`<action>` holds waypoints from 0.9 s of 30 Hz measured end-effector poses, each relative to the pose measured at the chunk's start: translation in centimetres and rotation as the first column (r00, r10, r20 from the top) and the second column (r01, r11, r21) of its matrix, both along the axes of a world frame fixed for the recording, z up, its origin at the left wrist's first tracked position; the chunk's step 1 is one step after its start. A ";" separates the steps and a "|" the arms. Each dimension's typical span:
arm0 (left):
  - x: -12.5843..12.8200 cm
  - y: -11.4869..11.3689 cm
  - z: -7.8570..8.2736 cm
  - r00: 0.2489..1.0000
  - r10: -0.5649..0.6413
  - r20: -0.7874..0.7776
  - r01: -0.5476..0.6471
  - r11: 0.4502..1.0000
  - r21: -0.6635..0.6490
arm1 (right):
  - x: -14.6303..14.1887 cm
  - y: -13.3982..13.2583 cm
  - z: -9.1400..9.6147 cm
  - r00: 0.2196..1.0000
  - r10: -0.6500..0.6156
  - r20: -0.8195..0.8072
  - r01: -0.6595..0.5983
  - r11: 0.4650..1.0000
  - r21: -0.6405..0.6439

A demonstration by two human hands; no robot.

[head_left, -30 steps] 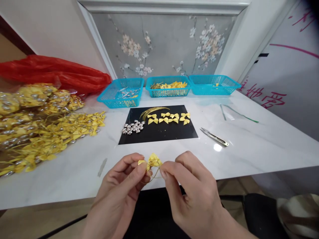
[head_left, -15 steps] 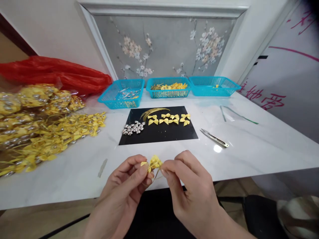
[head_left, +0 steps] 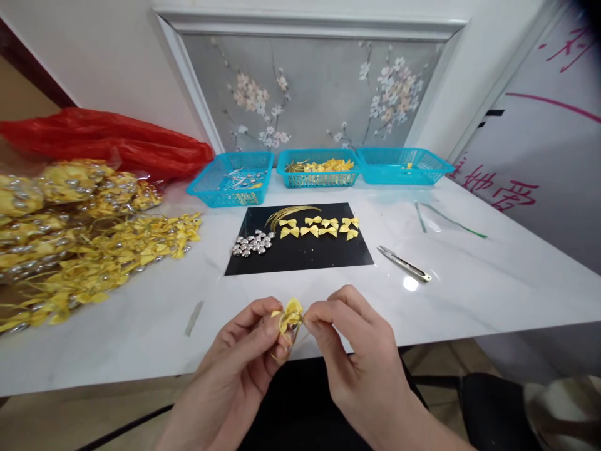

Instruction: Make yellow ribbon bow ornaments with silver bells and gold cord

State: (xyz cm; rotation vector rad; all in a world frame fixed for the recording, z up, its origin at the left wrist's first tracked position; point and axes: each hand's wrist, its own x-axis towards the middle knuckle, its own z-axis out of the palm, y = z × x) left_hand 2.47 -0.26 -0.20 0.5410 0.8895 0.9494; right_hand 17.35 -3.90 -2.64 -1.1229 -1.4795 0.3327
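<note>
pinching ribbon (head_left: 293,311) near table edge (head_left: 94,380)

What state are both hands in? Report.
Left hand: closed, holding a small yellow folded ribbon piece.
Right hand: closed, pinching a thin gold strand.

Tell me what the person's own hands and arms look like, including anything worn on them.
The left hand and right hand are both bare: no gloves, rings, bracelets or watch show. No sleeves or markings are visible either, up to where the arms leave the picture.
</note>
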 end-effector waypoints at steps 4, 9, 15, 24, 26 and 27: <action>0.0 -0.1 0.2 1.000 0.010 -0.016 -0.011 1.000 -0.020 | 0.0 0.0 -0.1 1.000 0.011 -0.011 -0.011 1.000 0.002; 0.2 -0.2 0.5 1.000 0.003 -0.024 -0.004 1.000 -0.009 | 0.0 -0.1 -0.1 1.000 0.014 -0.013 -0.014 1.000 0.006; 0.1 -0.1 0.2 0.999 -0.004 -0.031 0.004 1.000 -0.015 | 0.0 -0.1 0.0 0.999 -0.011 0.035 0.010 0.999 0.030; 0.2 -0.3 0.4 1.000 -0.008 -0.011 0.007 0.999 -0.044 | -0.1 -0.1 -0.2 1.000 0.011 0.003 -0.011 1.000 0.012; 0.2 -0.3 0.4 1.000 -0.007 0.002 0.007 0.998 -0.056 | -0.1 -0.2 -0.3 1.000 0.016 -0.003 -0.016 1.000 0.008; 0.2 -0.3 0.4 1.000 -0.009 0.011 0.009 0.998 -0.057 | -0.1 -0.2 -0.3 1.000 0.018 -0.003 -0.018 1.000 0.010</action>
